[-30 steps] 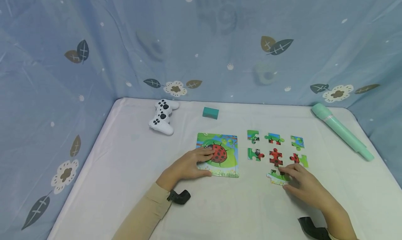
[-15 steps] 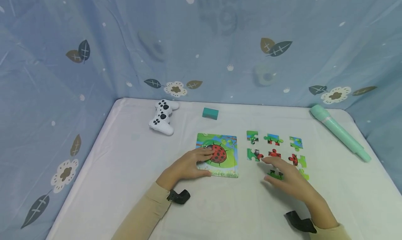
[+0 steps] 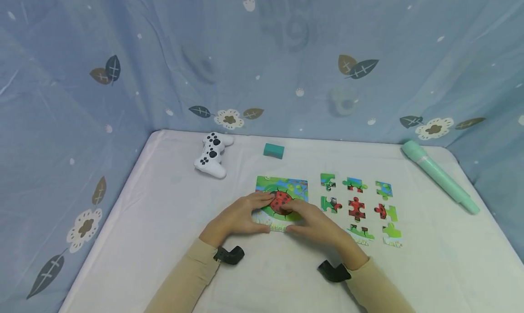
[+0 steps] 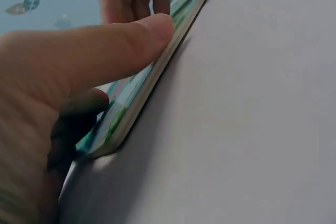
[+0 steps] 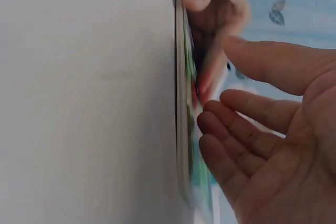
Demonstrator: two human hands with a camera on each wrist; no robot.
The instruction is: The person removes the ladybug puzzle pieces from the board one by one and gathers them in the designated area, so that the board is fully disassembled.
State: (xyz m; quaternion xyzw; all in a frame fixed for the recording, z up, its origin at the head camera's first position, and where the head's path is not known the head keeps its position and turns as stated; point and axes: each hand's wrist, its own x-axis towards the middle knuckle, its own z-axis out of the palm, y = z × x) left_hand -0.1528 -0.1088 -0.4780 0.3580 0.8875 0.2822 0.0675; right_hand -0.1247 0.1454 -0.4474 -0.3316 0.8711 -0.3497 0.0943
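A square ladybug puzzle board [image 3: 298, 188] lies flat on the white table. My left hand [image 3: 240, 213] rests on its left part, index finger stretched over the picture and thumb at the near edge. In the left wrist view the thumb [image 4: 152, 30] lies along the board's rim. My right hand [image 3: 317, 222] is over the board's right part, fingers slightly bent and spread from the thumb, holding nothing. From the right wrist, its fingertips [image 5: 210, 142] show close beside the board's face. Both hands cover parts of the picture.
Several loose jigsaw pieces [image 3: 356, 209] lie in rows right of the board. A white game controller [image 3: 213, 153] is at the back left, a teal block [image 3: 274, 150] behind the board. A mint-green microphone-shaped object [image 3: 440, 176] lies far right. Blue cloth [image 3: 286, 67] hangs behind.
My right hand has let go of a puzzle piece at the bottom of the rows and moved left onto the board. My left hand has stayed on the board.
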